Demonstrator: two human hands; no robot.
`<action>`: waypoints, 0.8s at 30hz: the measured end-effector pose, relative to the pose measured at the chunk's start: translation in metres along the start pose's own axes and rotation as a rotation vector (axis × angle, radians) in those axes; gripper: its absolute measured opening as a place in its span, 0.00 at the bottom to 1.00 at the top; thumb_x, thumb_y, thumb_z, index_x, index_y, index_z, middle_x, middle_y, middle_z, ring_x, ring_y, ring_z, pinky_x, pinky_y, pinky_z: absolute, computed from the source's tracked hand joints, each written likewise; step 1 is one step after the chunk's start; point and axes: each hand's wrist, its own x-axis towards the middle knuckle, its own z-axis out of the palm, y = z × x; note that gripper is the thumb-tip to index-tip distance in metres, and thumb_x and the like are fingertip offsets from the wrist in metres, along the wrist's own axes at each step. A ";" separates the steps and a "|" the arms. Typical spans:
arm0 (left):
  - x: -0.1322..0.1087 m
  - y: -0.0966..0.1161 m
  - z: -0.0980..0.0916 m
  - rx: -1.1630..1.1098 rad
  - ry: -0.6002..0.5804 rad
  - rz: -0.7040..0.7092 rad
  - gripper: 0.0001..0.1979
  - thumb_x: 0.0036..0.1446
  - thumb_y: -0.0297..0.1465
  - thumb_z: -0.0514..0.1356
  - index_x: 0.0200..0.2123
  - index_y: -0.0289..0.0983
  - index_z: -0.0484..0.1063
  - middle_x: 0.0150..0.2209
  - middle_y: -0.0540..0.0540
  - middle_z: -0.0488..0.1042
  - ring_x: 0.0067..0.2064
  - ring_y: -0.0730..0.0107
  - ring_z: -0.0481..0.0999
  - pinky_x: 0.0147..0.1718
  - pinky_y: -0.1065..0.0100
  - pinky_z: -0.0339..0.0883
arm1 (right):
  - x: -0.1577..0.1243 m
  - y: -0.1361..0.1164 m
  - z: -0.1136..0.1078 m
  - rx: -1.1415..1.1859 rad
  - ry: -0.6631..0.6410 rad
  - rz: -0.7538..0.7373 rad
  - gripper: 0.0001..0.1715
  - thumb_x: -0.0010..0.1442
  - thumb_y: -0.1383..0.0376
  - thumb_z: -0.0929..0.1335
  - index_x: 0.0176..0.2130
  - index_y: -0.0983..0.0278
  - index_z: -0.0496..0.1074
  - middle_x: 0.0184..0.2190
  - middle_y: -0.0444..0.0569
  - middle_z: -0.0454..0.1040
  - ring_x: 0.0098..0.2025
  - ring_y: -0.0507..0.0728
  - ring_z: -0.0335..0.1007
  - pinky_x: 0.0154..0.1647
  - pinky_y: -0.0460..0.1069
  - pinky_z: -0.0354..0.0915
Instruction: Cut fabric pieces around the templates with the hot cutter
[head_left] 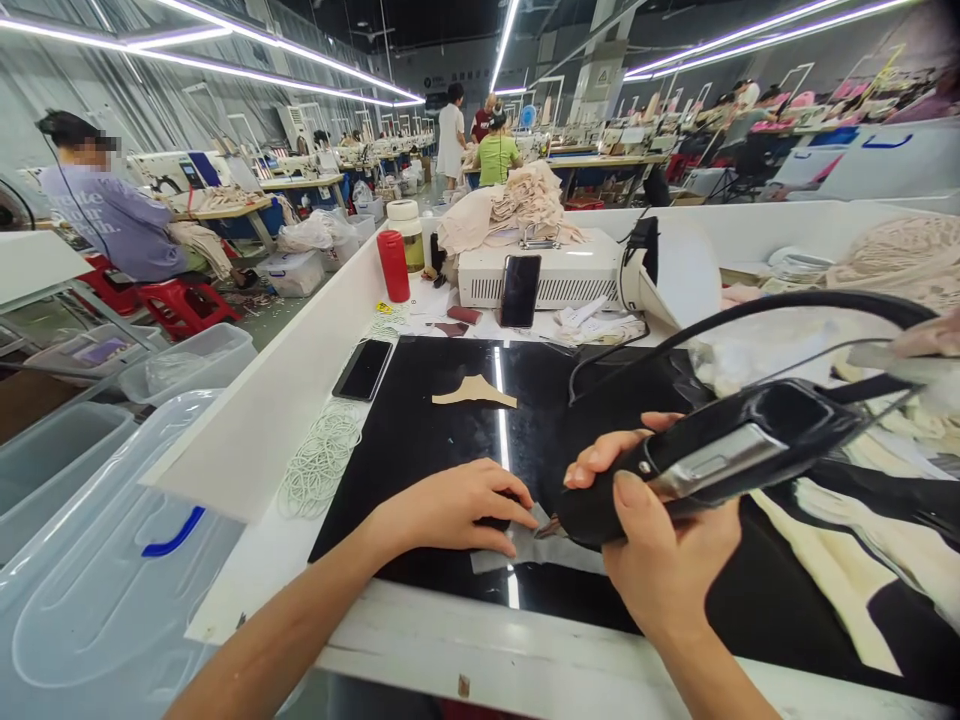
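My right hand [667, 550] is wrapped round a black handheld device [720, 450] with a metal strip on its side and a thick black cable. The device's lower end hangs over a thin greyish translucent piece [555, 550] on the glossy black work surface [427, 460]. My left hand [472, 505] rests palm down on that piece, fingers apart and bent, the fingertips close to the device's end. Farther back on the black surface lies a small beige cut piece [475, 391], touched by neither hand.
Left of the black surface are a phone [363, 369] and a pile of pale cord loops [322, 460]. Behind stand a red container [394, 266], another phone [520, 290] and a white box [577, 277] with fabric on top. Cream fabric pieces [832, 570] lie right.
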 end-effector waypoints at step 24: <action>0.000 0.001 -0.001 0.023 -0.002 -0.020 0.17 0.60 0.34 0.68 0.53 0.42 0.78 0.55 0.44 0.75 0.53 0.59 0.71 0.56 0.61 0.64 | -0.015 -0.009 -0.007 -0.030 -0.021 0.016 0.20 0.64 0.66 0.72 0.54 0.57 0.66 0.31 0.42 0.73 0.29 0.56 0.71 0.32 0.54 0.69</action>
